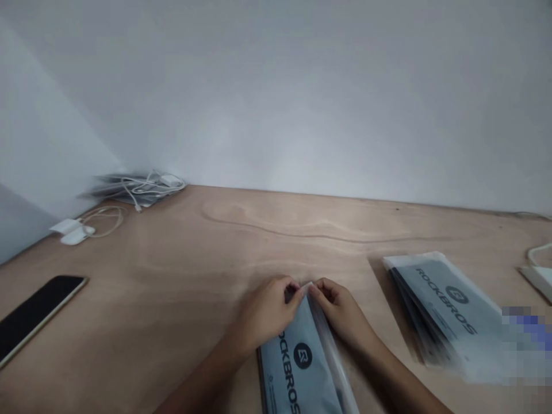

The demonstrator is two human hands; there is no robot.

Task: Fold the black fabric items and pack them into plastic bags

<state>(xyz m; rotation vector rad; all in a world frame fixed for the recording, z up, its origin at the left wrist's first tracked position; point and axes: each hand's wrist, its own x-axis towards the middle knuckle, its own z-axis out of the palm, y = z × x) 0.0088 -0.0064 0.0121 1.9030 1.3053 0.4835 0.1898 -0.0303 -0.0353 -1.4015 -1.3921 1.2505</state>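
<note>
A grey ROCKBROS packet [297,368] in a clear plastic sleeve lies on the wooden table [215,259] right in front of me. My left hand [267,313] and my right hand [340,310] meet at its far end. Both hands have fingers curled and pinch the top edge of the clear sleeve. A stack of the same grey packets [444,305] lies to the right of my right hand.
A black phone [34,313] lies face up at the left edge. White chargers and cables [86,227] and a pile of sleeves with cables [138,187] sit in the far left corner. Another white cable [539,253] is at far right. A wall stands behind.
</note>
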